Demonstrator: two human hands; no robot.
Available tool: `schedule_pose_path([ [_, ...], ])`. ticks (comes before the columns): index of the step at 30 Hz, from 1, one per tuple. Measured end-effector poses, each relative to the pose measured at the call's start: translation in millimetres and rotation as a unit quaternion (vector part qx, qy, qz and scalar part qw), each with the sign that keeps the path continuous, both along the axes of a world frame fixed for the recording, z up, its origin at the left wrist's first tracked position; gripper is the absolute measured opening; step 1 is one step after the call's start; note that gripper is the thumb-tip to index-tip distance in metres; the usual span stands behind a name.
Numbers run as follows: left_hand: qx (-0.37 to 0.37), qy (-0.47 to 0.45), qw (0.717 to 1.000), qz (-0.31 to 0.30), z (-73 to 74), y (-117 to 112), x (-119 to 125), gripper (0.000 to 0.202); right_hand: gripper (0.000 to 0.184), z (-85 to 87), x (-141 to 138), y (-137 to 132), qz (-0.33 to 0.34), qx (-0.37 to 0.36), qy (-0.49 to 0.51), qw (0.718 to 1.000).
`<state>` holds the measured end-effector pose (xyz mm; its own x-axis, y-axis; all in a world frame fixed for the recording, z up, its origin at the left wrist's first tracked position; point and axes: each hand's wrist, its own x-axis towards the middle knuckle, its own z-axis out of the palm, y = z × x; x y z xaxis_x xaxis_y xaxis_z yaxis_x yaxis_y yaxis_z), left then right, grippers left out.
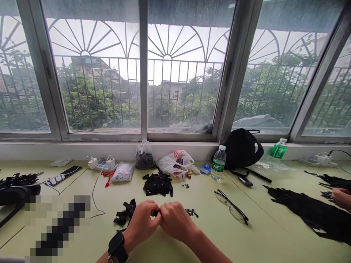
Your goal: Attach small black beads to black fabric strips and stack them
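My left hand (141,221), with a black watch on its wrist, and my right hand (175,221) meet low in the middle of the pale green table (208,233). Their fingers pinch a small black piece (156,213), mostly hidden by them. Black fabric scraps (125,212) lie just left of my left hand. A larger pile of black scraps (158,184) sits farther ahead. Small dark beads (191,212) lie just right of my right hand.
Black-framed glasses (231,206), a water bottle (218,162), a black bag (242,149), plastic bags (175,164) and a power strip (102,166) with chargers stand on the table. A co-worker's hand (341,197) rests by black fringed fabric (309,208).
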<state>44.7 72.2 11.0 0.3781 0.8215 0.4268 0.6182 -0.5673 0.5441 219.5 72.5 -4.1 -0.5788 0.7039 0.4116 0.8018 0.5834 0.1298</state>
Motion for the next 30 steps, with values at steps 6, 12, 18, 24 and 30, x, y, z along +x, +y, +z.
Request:
schedule_pose_path([
  [6,-0.03,-0.025,0.999,-0.008,-3.6,2.5,-0.4,0.026,0.015,1.1,-5.2,-3.0,-0.008,-0.001,-0.041,0.999],
  [12,-0.072,-0.037,0.996,-0.024,-2.4,3.3,-1.6,0.029,0.012,4.3,-5.0,-3.1,-0.008,-0.019,-0.049,0.999],
  [18,-0.044,-0.032,0.998,0.008,-4.5,1.2,1.2,0.03,0.007,5.2,-1.9,-1.4,-0.008,-0.02,-0.018,1.0],
  [24,-0.039,-0.037,0.998,0.015,-4.4,-0.6,2.4,0.028,0.014,1.9,-1.9,-0.2,-0.006,-0.01,-0.025,1.0],
  [30,-0.084,-0.066,0.994,-0.002,-5.6,2.6,2.5,0.029,0.016,3.1,-2.9,-0.3,0.0,-0.01,-0.022,1.0],
])
